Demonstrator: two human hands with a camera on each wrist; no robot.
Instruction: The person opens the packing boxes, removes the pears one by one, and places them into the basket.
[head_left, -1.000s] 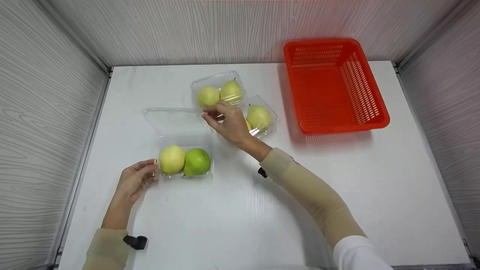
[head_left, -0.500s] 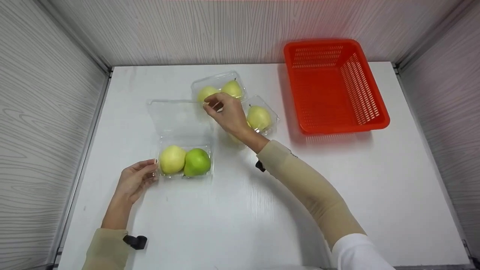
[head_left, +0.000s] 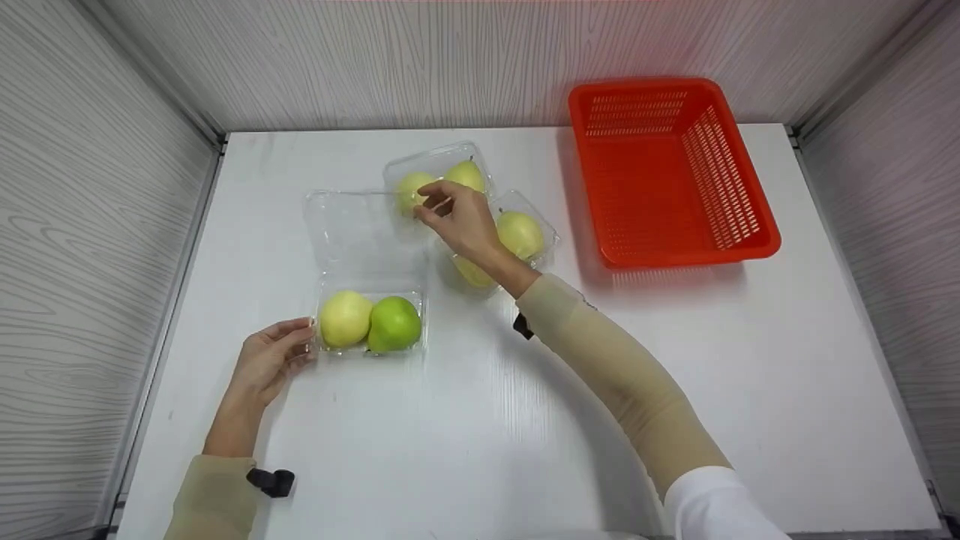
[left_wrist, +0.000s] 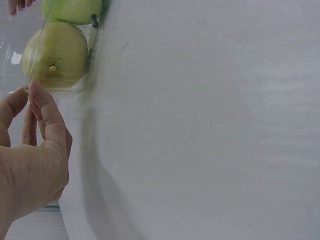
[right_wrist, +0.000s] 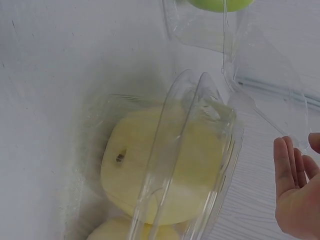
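Observation:
A clear plastic clamshell box (head_left: pixel 373 285) stands with its lid (head_left: pixel 352 225) raised toward the back. In it sit a pale yellow pear (head_left: pixel 344 319) and a green pear (head_left: pixel 394 324), side by side. My left hand (head_left: pixel 266 358) pinches the box's left edge between thumb and fingertips, also seen in the left wrist view. My right hand (head_left: pixel 465 222) is at the lid's far right corner; in the right wrist view its fingers (right_wrist: pixel 283 165) are fairly straight, with a gap to the thumb around the lid corner.
Behind and right of the lid, two closed clear boxes hold yellow pears: one at the back (head_left: pixel 436 161), one (head_left: pixel 541 217) partly hidden by my right hand. A red perforated basket (head_left: pixel 637 251) stands at the back right. Wood-grain panels (head_left: pixel 450 67) border the white table (head_left: pixel 480 450).
The lid has swung farther back, with my right hand moving backward along with it. The right thumb and fingertips have spread apart. My left hand stays at the box edge.

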